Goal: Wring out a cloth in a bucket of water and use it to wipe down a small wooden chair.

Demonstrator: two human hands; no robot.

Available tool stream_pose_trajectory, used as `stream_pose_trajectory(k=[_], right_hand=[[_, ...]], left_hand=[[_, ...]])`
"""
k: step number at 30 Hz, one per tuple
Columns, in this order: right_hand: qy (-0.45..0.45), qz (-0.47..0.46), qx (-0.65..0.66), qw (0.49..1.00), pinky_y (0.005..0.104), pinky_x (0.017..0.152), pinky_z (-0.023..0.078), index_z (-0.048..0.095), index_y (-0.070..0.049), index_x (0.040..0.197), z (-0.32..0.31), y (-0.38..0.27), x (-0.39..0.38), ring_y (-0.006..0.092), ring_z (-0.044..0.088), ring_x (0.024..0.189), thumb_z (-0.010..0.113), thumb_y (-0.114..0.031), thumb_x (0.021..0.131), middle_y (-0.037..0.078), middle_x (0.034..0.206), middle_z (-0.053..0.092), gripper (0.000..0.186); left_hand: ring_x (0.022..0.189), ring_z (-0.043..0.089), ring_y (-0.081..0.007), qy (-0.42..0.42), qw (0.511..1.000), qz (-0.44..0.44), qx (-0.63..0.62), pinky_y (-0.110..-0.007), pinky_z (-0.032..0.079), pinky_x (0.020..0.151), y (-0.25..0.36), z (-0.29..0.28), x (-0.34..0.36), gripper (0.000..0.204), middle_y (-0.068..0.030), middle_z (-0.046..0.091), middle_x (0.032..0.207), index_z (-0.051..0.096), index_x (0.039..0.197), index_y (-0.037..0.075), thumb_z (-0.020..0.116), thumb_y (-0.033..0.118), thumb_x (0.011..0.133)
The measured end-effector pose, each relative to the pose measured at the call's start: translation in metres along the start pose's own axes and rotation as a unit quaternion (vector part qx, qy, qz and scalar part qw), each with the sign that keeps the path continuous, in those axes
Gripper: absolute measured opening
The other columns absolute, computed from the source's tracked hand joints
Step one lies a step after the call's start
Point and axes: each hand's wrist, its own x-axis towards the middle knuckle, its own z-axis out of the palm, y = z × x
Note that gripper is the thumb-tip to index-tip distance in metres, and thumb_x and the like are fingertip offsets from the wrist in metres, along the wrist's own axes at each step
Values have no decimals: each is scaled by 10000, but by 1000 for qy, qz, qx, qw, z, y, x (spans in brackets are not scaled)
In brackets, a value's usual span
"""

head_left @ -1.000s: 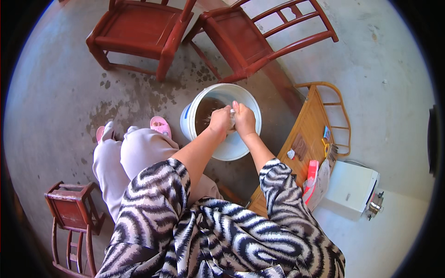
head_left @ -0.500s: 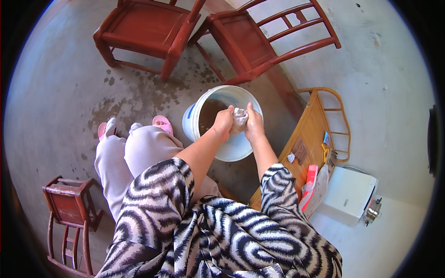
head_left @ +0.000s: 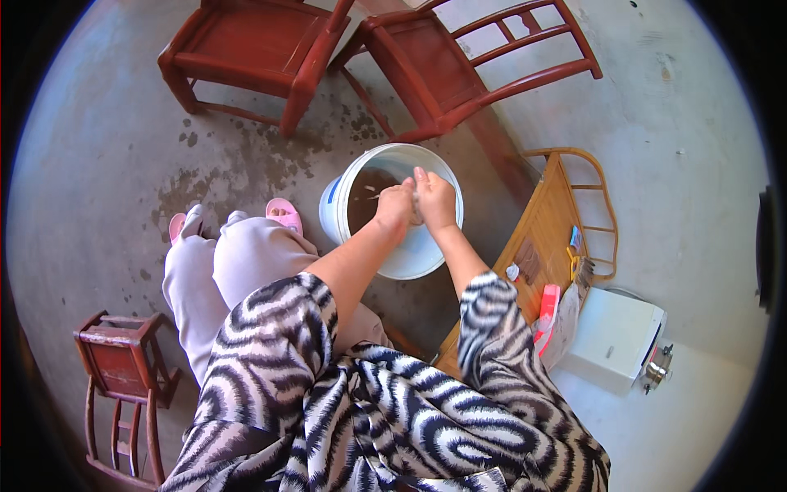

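A white plastic bucket with dirty brown water in its bottom stands in front of me. Over its mouth, both hands are closed on a pale wet cloth, mostly hidden between them. My left hand grips it from the left with fingers curled. My right hand grips it from the right, thumb up. A few whitish streaks, apparently drips, show below my left hand's fingers.
Two red wooden chairs stand beyond the bucket on a wet-spotted floor; a small red chair is at lower left. Along the right lies a bamboo bench with small items, beside a white box-shaped appliance. My pink slippers are left of the bucket.
Half a second ago the cloth showed clearly between my hands; now they have turned and closed further round it, mostly hiding it, as they did a second ago.
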Motion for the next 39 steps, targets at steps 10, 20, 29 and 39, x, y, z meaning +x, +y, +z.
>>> stream_pose_trajectory(k=[10, 20, 29, 39], right_hand=[[59, -59, -19, 996, 396, 494, 389, 523, -1, 646, 14, -26, -18, 338, 478, 495, 499, -329, 912, 208, 574, 512, 422], [73, 285, 466, 834, 280, 552, 441, 543, -33, 732, 5, 6, -2, 127, 528, 604, 511, -410, 911, 67, 703, 569, 419], [-41, -72, 183, 980, 280, 538, 408, 493, -6, 629, -11, -62, -21, 181, 492, 563, 552, -325, 901, 79, 647, 534, 424], [13, -23, -27, 999, 481, 561, 411, 537, -9, 621, 6, -24, -5, 415, 525, 600, 481, -303, 906, 208, 641, 559, 413]], left_hand=[[668, 568, -184, -17, 999, -33, -10, -324, 469, 623, 3, -20, 2, 277, -75, 586, 789, 583, 836, 45, 457, 270, 940], [718, 583, -196, 24, 999, -37, -16, -344, 476, 656, 11, -11, -6, 351, -77, 596, 839, 574, 898, 25, 474, 359, 933], [671, 558, -176, 18, 995, 8, -101, -349, 454, 606, 3, -15, 2, 324, -89, 598, 789, 592, 806, 1, 540, 305, 905], [689, 577, -147, 12, 999, -28, 28, -303, 472, 630, 19, -5, -13, 302, -59, 605, 780, 604, 860, 47, 455, 296, 945]])
